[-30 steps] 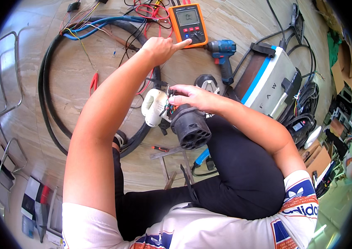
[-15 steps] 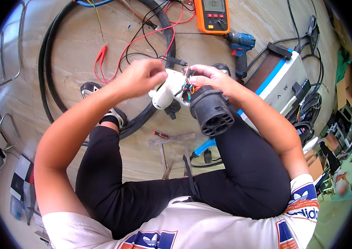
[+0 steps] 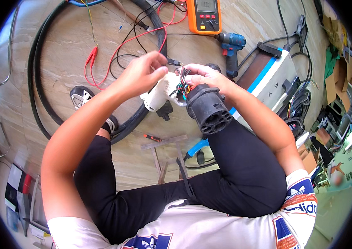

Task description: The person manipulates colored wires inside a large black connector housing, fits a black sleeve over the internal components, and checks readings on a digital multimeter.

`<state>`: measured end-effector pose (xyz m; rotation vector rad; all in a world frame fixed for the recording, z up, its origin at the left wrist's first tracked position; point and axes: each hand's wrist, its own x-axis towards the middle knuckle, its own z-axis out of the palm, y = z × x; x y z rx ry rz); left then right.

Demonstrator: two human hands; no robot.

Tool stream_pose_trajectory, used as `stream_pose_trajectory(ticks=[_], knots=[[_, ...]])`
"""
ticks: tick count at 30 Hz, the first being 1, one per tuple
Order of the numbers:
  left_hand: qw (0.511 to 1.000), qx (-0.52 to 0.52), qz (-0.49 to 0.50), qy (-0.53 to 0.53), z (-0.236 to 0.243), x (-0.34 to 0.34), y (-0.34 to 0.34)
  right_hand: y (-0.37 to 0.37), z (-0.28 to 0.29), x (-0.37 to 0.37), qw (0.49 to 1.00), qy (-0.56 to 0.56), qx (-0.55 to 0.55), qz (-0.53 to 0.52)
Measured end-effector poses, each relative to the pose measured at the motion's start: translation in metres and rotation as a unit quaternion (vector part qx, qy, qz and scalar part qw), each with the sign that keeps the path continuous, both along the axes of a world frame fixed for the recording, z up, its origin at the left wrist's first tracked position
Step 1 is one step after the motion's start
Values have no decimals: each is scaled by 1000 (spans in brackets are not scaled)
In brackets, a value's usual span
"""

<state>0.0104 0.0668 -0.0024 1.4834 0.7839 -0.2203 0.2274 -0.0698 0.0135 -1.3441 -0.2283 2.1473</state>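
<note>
A black round plug head (image 3: 209, 110) with several holes in its face hangs below my right hand (image 3: 207, 78). Thin coloured wires (image 3: 181, 86) come out behind it, and my right fingers and thumb are closed on them. To the left is a white plastic housing (image 3: 156, 96), its edge against the wires. Over its upper end my left hand (image 3: 144, 74) hovers with curled fingers, the thumb a little apart from them and nothing visible in between. A small black clip (image 3: 174, 62) on a lead is just beyond the left fingertips, near the wire ends.
On the floor ahead lie an orange multimeter (image 3: 204, 18), a blue cordless driver (image 3: 232, 50) and a red crocodile clip (image 3: 92, 58). Thick black cable (image 3: 39, 79) loops at left. A white-and-blue box (image 3: 263, 85) stands at right. Between my legs are a screwdriver (image 3: 152, 137) and a wooden stool (image 3: 165, 143).
The view has shifted, so the floor things appear further left. My left hand has risen slightly from the white housing, and its thumb and fingers have parted. The right hand keeps its hold.
</note>
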Motion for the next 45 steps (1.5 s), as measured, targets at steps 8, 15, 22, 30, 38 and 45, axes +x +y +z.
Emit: stream_pose_trajectory(ticks=[8,15,22,30,38,45], knots=[[930,335,-132,-75,-38,22,2,1,2,-1,1000,5,2,8],[924,311,-134,-177,-41,35,10,5,6,2,999,-15,12,43],[904,332,-88,-257,-32,47,9,0,4,-3,995,-56,65,-43],[946,245,17,-212,-27,47,3,10,18,2,980,-109,162,-33],[963,157,60,-210,-17,43,4,19,21,12,940,-213,254,83],[961,160,129,-185,-2,5,-14,25,23,15,916,-255,280,133]])
